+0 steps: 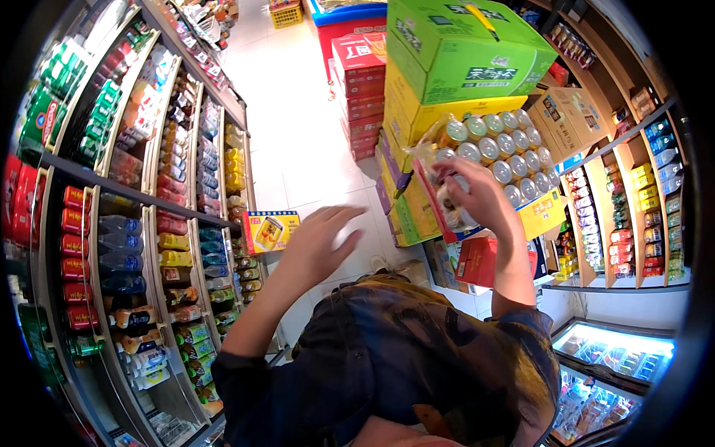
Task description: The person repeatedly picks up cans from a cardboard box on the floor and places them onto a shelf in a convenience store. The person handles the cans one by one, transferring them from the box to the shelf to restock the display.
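Observation:
My left hand (324, 243) is in the air above the tiled floor, thumb and fingers apart, with nothing in it. Close by on its left, a yellow can carton (272, 230) with a picture of a can on it juts out from the drinks shelves. My right hand (479, 193) is over the near left end of a tray of drink cans (506, 144), its fingers bent and apart. I see nothing held in it; whether the fingertips touch the cans is unclear. Torn clear plastic wrap (438, 131) hangs loose at the tray's left end. Several rows of silver can tops show.
Stacked green drink cartons (469, 61) rise behind the cans, a yellow box knife (481, 21) on top. Red cartons (360, 84) stand beside them. Bottle shelves (148, 223) line the left, more shelves (609, 212) the right. A lit glass-topped cooler (614, 352) stands at lower right.

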Demonstrator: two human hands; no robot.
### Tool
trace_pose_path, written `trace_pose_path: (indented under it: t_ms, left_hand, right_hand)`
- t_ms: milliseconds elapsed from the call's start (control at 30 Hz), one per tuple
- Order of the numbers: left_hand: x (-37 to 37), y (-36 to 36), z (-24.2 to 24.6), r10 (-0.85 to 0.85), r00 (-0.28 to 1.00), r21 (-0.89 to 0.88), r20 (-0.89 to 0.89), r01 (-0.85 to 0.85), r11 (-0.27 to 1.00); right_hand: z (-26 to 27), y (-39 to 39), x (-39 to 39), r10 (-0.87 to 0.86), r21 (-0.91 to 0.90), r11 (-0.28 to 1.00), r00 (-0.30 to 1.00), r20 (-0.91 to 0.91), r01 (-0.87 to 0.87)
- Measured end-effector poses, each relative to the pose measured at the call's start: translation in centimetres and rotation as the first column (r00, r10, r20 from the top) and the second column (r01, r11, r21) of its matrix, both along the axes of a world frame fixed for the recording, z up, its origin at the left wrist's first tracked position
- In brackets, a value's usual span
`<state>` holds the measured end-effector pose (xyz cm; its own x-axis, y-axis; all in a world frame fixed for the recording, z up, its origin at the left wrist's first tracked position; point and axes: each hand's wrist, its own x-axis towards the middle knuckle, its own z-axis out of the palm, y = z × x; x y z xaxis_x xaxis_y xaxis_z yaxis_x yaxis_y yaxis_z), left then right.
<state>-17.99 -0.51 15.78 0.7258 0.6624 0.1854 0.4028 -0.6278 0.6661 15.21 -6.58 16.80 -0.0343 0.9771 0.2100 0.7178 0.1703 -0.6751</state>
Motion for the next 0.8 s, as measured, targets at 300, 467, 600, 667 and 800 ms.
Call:
trace_pose_path:
  t_ms: [300, 467, 600, 667, 800]
  left_hand:
    - [24.8, 14.8, -9.0, -0.309, 0.935, 0.044, -0.172, 0.321, 0.946]
    - [26.0, 17.4, -12.1, -0.579, 0.806, -0.517, -0.121, 0.447, 0.730]
    - [25.0, 16.6, -13.0, -0.602, 0.798, -0.579, -0.008, 0.487, 0.653]
    - [24.6, 16.5, -15.9, -0.576, 0.809, -0.582, 0.115, 0.525, 0.621]
    - [25.4, 15.3, -14.7, -0.504, 0.856, -0.678, 0.116, 0.439, 0.589]
  right_hand:
    - [-7.4, 2.7, 10.4, -0.028, 0.131, 0.991, 0.940, 0.339, -0.017]
    - [-10.4, 5.1, 11.4, -0.001, 0.036, 0.999, 0.923, 0.385, -0.014]
    - [-9.6, 6.1, 10.9, 0.015, -0.069, 0.997, 0.884, 0.466, 0.019]
    - [-8.6, 6.4, 10.5, 0.037, -0.085, 0.996, 0.877, 0.479, 0.005]
    - [-9.1, 6.1, 10.3, 0.002, -0.019, 1.000, 0.858, 0.514, 0.010]
